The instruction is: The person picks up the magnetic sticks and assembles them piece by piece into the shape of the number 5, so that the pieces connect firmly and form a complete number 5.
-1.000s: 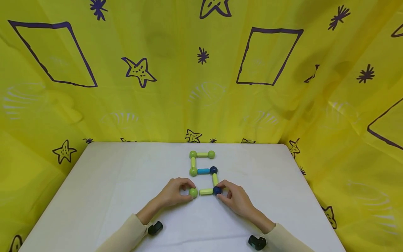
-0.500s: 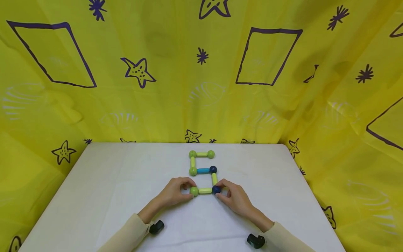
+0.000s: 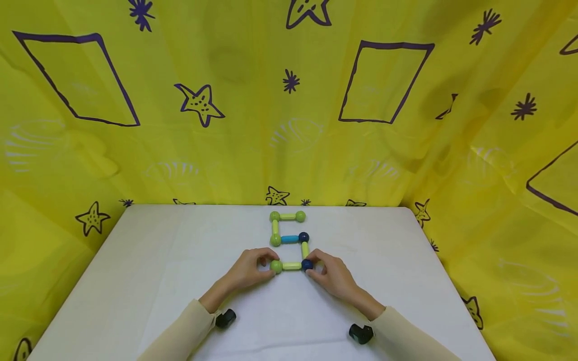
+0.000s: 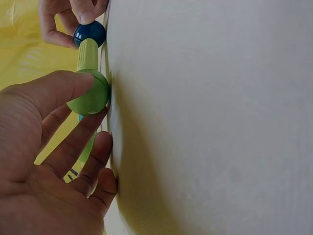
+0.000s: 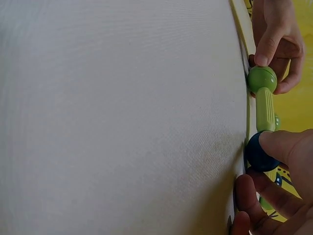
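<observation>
A chain of toy balls and rods lies on the white table in an S-like zigzag. My left hand (image 3: 250,268) pinches the green ball (image 3: 276,266) at its near left end between thumb and fingers. My right hand (image 3: 333,273) pinches the dark blue ball (image 3: 307,264) at the near right corner. A light green rod (image 3: 292,266) joins these two balls, its ends meeting both. From the blue ball another light green rod (image 3: 305,249) runs away to a second dark blue ball (image 3: 304,237), then a blue rod (image 3: 290,239) leads left to a green ball (image 3: 275,239).
The chain's far part has a green corner ball (image 3: 274,216), a light green rod (image 3: 288,216) and a green end ball (image 3: 300,216). Yellow patterned cloth (image 3: 235,150) stands behind and beside the white table (image 3: 180,235). Each wrist bears a black camera (image 3: 226,319).
The left hand has brought the green ball right against the rod's free end, closing the gap. Then both hands have slid the whole chain slightly away from the person.
</observation>
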Available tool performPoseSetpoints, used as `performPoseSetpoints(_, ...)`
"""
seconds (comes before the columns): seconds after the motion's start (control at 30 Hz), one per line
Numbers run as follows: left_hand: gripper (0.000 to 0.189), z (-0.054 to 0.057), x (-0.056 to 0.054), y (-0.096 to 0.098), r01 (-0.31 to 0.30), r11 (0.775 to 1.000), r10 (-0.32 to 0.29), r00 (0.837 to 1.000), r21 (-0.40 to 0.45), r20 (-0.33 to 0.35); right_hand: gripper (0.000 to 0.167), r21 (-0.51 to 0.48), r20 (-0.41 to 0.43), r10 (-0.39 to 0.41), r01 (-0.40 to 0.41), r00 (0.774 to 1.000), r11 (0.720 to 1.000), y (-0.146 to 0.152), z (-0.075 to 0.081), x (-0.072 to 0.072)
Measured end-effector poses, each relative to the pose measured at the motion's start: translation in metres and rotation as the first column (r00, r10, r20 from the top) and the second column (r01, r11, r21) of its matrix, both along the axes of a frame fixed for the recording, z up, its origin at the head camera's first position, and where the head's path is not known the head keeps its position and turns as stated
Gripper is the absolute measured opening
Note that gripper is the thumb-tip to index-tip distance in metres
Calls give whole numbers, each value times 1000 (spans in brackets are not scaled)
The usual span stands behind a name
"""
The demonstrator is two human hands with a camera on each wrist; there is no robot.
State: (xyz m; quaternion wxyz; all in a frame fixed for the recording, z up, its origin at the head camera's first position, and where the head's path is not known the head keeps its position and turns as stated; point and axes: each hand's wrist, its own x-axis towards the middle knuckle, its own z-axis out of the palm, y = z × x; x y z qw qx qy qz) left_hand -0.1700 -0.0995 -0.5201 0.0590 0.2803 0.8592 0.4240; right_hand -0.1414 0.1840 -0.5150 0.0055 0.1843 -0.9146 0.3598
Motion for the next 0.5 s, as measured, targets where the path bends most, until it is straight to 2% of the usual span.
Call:
performPoseSetpoints(0.27,32,2,0,-4,5,1000,-5,1000,-2,-1,30,-28,8,32,-32,999,999,0,-2,-2)
performPoseSetpoints(0.5,43,9,0,-23,-28,999,28,999,29,-32,50,-69,128,121,-113,984,991,18,8,-7)
